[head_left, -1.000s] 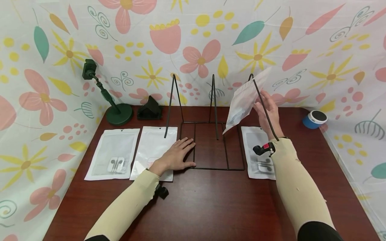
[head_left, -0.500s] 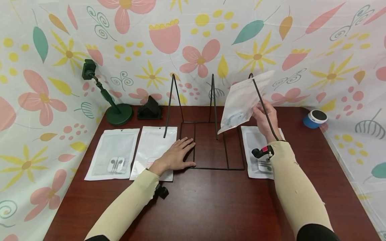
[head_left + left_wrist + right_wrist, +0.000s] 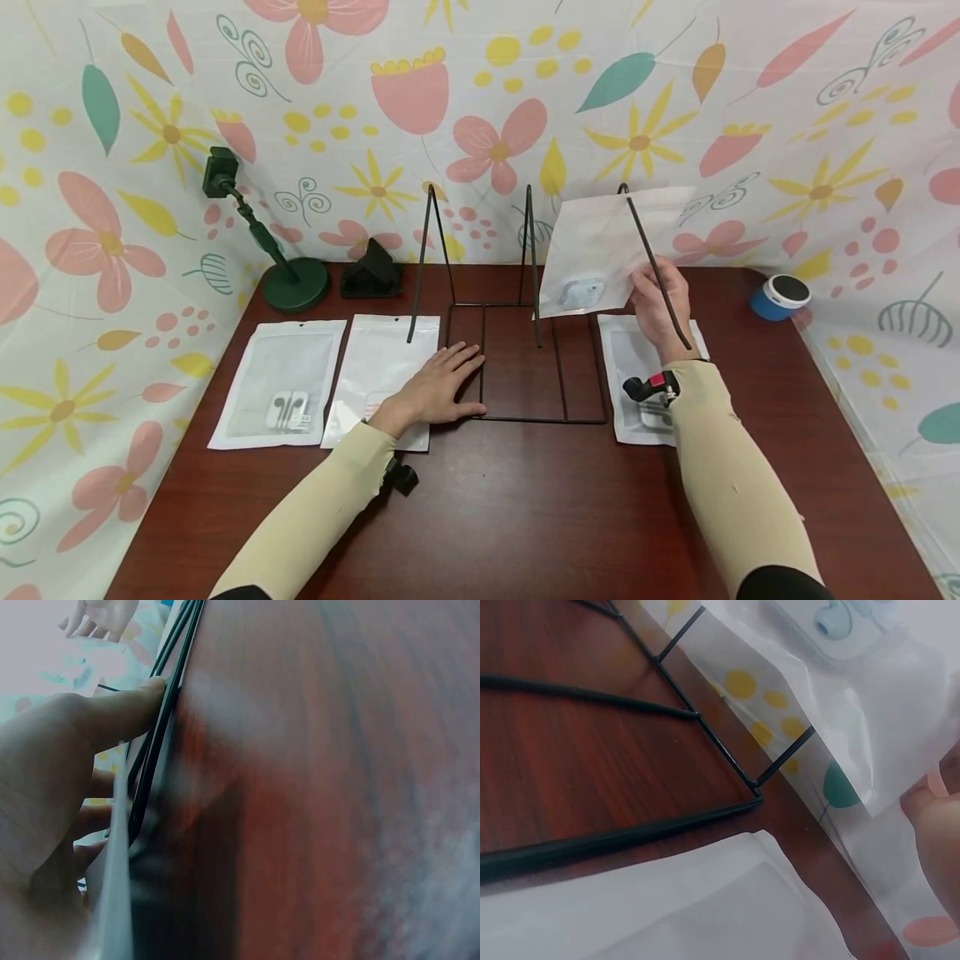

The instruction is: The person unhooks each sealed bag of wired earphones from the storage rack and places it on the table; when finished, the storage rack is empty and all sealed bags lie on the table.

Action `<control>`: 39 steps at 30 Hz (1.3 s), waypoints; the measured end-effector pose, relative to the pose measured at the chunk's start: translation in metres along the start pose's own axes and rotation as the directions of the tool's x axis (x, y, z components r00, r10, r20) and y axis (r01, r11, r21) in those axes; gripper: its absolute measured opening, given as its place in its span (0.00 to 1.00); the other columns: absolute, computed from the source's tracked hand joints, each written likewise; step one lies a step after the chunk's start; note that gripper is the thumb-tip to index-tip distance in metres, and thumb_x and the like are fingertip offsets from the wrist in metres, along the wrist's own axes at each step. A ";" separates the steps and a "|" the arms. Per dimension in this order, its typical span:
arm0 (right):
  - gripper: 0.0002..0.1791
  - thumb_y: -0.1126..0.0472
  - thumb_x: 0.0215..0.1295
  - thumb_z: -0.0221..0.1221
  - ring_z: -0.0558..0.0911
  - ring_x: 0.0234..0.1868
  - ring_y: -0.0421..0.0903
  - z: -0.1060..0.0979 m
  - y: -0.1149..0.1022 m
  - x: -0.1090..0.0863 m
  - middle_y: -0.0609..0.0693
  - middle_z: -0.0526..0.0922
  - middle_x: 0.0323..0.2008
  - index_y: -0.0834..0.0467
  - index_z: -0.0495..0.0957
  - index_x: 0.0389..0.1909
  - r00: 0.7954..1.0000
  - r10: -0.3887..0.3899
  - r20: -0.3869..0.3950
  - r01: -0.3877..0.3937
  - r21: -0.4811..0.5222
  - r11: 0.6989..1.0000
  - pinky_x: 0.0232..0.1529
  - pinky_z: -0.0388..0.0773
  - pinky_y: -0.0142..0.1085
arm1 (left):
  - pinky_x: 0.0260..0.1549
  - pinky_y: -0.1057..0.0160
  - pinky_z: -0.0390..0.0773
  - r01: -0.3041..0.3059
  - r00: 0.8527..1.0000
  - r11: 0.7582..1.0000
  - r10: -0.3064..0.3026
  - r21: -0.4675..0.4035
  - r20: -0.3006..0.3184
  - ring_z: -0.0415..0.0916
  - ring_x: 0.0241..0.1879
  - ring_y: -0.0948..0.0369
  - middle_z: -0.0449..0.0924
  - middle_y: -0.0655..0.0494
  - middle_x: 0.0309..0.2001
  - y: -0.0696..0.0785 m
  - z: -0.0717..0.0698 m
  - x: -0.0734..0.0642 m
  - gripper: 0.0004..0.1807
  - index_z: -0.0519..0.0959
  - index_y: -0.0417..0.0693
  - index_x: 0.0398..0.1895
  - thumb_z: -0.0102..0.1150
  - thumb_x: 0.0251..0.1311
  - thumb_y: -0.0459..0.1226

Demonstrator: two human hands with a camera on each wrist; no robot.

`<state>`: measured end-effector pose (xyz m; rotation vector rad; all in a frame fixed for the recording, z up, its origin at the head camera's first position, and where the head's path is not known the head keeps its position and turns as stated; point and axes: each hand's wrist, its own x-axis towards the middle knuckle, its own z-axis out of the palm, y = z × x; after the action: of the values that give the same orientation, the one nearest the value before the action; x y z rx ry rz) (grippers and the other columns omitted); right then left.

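My right hand (image 3: pixel 663 308) pinches the lower right edge of a whitish pouch (image 3: pixel 592 242), which hangs nearly upright at the right hook of a black wire display rack (image 3: pixel 525 421). That hook's slanting prong (image 3: pixel 647 237) crosses in front of the pouch in the head view. Boxed earphones (image 3: pixel 836 622) show through the pouch in the right wrist view. My left hand (image 3: pixel 438 387) rests with spread fingers on the left front corner of the rack's base, its thumb against the wire (image 3: pixel 161 712) in the left wrist view.
Two more pouches lie left of the rack, one with earphones (image 3: pixel 288 410) and a plain white one (image 3: pixel 375 358). Another pouch (image 3: pixel 618 392) lies under my right forearm. A green stand (image 3: pixel 296 285), a black holder (image 3: pixel 371 271) and a blue round tub (image 3: pixel 778 298) stand at the back.
The pouch has swung from a steep slant to nearly level, its face turned towards the head view. My right hand has shifted slightly down. My left hand stays in place.
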<state>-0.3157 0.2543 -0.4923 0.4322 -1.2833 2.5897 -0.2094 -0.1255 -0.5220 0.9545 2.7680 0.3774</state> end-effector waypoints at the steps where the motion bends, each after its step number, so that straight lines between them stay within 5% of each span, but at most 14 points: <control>1: 0.21 0.84 0.65 0.46 0.69 0.22 0.43 0.001 0.000 0.000 0.50 0.79 0.26 0.60 0.82 0.40 1.000 -0.005 0.000 0.005 0.008 1.000 0.21 0.62 0.30 | 0.74 0.48 0.46 0.000 1.000 1.000 0.000 0.000 -0.002 0.42 0.77 0.50 0.48 0.52 0.78 0.000 0.000 0.000 0.47 0.55 0.49 0.77 0.53 0.62 0.63; 6: 0.24 0.87 0.66 0.39 0.73 0.26 0.44 0.008 -0.003 -0.004 0.53 0.80 0.27 0.64 0.80 0.38 0.999 -0.042 0.018 0.040 0.106 0.994 0.24 0.65 0.31 | 0.74 0.48 0.46 -0.003 1.000 1.000 0.003 -0.002 -0.003 0.42 0.77 0.50 0.48 0.52 0.78 0.000 -0.001 0.000 0.47 0.54 0.49 0.77 0.53 0.62 0.64; 16: 0.22 0.87 0.66 0.37 0.75 0.27 0.44 0.014 -0.011 -0.010 0.52 0.82 0.26 0.64 0.76 0.34 0.998 -0.059 0.029 0.057 0.082 0.995 0.26 0.67 0.31 | 0.74 0.48 0.46 -0.006 1.000 1.000 0.006 -0.006 -0.007 0.42 0.77 0.50 0.48 0.51 0.78 0.001 -0.001 -0.001 0.47 0.54 0.49 0.77 0.53 0.62 0.63; 23: 0.23 0.88 0.66 0.32 0.74 0.26 0.47 0.014 -0.016 -0.020 0.56 0.83 0.27 0.67 0.74 0.34 0.995 -0.065 0.073 0.052 0.167 0.985 0.24 0.65 0.34 | 0.74 0.47 0.46 -0.004 1.000 1.000 0.004 -0.002 0.003 0.42 0.77 0.50 0.48 0.51 0.78 0.002 -0.001 -0.002 0.47 0.54 0.49 0.77 0.53 0.62 0.63; 39: 0.16 0.85 0.66 0.42 0.78 0.29 0.47 0.010 -0.027 -0.039 0.55 0.84 0.28 0.66 0.75 0.35 0.997 -0.061 0.047 0.053 0.157 0.986 0.22 0.69 0.34 | 0.74 0.48 0.45 0.007 1.000 1.000 -0.007 0.008 0.016 0.40 0.78 0.51 0.47 0.52 0.78 0.001 0.000 -0.001 0.47 0.53 0.50 0.77 0.52 0.62 0.64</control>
<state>-0.2691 0.2600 -0.4811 0.5590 -1.0711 2.6571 -0.2084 -0.1254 -0.5211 0.9453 2.7595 0.3562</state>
